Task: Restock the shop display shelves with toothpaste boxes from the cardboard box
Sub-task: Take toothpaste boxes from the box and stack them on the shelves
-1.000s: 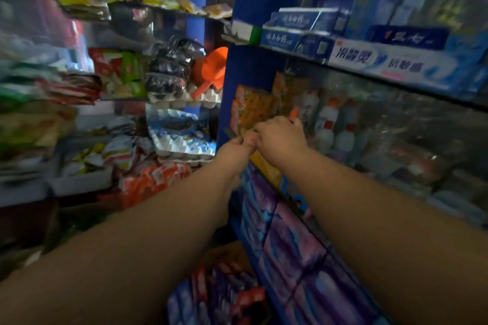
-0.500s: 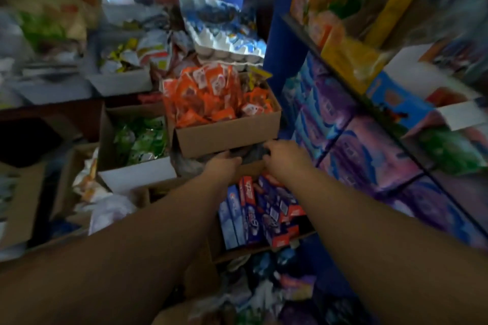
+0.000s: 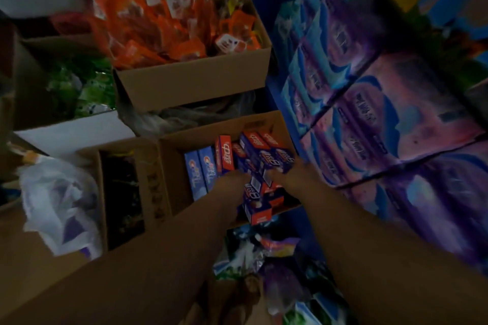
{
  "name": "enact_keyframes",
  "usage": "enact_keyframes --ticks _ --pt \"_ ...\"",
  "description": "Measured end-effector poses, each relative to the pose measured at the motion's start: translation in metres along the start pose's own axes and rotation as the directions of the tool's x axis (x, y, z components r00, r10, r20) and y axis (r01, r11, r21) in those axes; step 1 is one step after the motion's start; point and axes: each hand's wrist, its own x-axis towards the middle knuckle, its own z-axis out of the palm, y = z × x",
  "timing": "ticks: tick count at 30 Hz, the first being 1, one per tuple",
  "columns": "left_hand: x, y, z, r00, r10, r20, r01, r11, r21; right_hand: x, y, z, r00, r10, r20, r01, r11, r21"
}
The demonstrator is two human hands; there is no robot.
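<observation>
I am seeing both hands dropping from the shelf edge into the cardboard box (image 3: pixel 174 155), my left hand (image 3: pixel 232 179) and right hand (image 3: pixel 287 177) now reaching among the toothpaste boxes (image 3: pixel 253 150)

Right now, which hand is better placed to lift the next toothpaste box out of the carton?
Right hand: it already lies on the red-and-blue toothpaste boxes. Left hand sits lower, beside them.
</observation>
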Motion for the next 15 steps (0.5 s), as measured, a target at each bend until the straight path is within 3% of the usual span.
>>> enact_keyframes --ticks 7,10,15 --pt "0.014 0.008 0.040 1.000 0.023 0.015 -0.021 0.989 -0.144 0.003 -0.002 0.011 0.996 0.089 0.005 -0.090 0.995 0.037" --pt "0.014 0.012 0.045 0.999 0.007 -0.032 -0.014 0.976 -0.218 0.009 0.001 0.017 0.998 0.069 -0.010 -0.068 0.996 0.062" --pt "0.015 0.014 0.044 0.998 0.000 -0.067 -0.013 0.979 -0.201 0.017 0.005 0.027 0.995 0.036 -0.091 -0.030 0.997 0.067"
